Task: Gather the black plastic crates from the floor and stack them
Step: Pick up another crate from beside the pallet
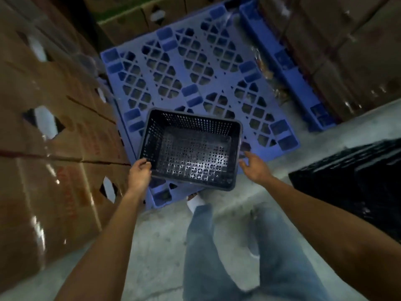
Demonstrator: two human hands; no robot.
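A black perforated plastic crate (191,148) sits open side up over the near corner of a blue plastic pallet (195,68). My left hand (138,174) grips the crate's near left corner, fingers curled over the rim. My right hand (252,165) is just off the crate's right side, fingers spread and holding nothing. A second black crate (355,181) shows at the right edge, blurred and partly cut off.
Stacked cardboard boxes (54,137) wrapped in film rise close on the left, with more boxes (347,51) at the back and right. A second blue pallet (282,61) lies under the right stack. Grey concrete floor (156,246) lies beneath my jeans-clad legs.
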